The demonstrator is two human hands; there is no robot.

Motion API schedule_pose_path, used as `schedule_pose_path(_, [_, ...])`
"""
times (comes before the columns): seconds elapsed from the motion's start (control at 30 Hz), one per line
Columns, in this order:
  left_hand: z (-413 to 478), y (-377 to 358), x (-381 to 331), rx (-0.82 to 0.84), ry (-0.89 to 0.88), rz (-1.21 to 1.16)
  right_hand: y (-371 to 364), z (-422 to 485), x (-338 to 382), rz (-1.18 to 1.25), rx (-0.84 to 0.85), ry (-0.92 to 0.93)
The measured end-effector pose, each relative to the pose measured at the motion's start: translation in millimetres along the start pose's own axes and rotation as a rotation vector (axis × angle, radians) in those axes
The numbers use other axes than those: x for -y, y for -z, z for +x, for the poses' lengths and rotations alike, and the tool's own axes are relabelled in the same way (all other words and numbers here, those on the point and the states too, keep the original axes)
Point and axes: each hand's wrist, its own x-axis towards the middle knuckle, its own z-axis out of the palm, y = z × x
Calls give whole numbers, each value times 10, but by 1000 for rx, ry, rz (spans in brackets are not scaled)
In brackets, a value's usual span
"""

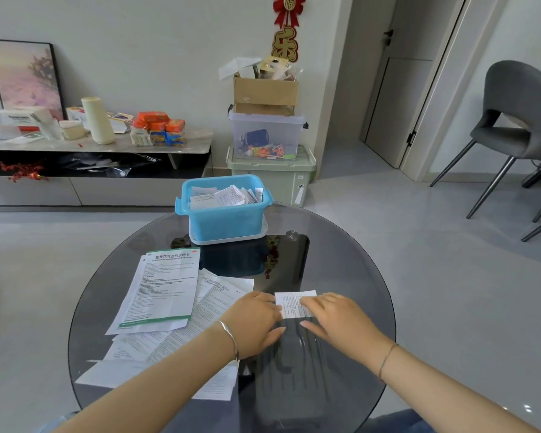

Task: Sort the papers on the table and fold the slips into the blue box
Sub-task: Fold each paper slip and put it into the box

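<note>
A small white folded slip [292, 303] lies on the round dark glass table [350, 276], right of centre. My left hand [256, 320] presses its left edge with flat fingers. My right hand [334, 317] presses its right side, fingers stretched over the paper. The blue box [225, 221] stands at the table's far edge on a clear lid, with several folded slips inside. A pile of unfolded printed papers [166, 295] covers the table's left half, a green-bordered leaflet on top.
Behind the table stand stacked storage bins [270, 164] with a cardboard box [264, 95] on top. A low cabinet [97, 145] with packets runs along the left wall. A grey chair [512, 126] is at the right.
</note>
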Motion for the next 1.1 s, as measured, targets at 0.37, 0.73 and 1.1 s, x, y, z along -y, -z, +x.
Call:
schedule_pose_path(0.37, [95, -35, 142, -52, 56, -270, -68, -52, -33, 263, -70, -64])
schedule_pose_path(0.73, [240, -2, -284, -20, -151, 298, 14, -249, 2, 299, -11, -65])
schedule_pose_path(1.1, [285, -69, -53, -181, 207, -486, 24, -204, -90, 883, 36, -720])
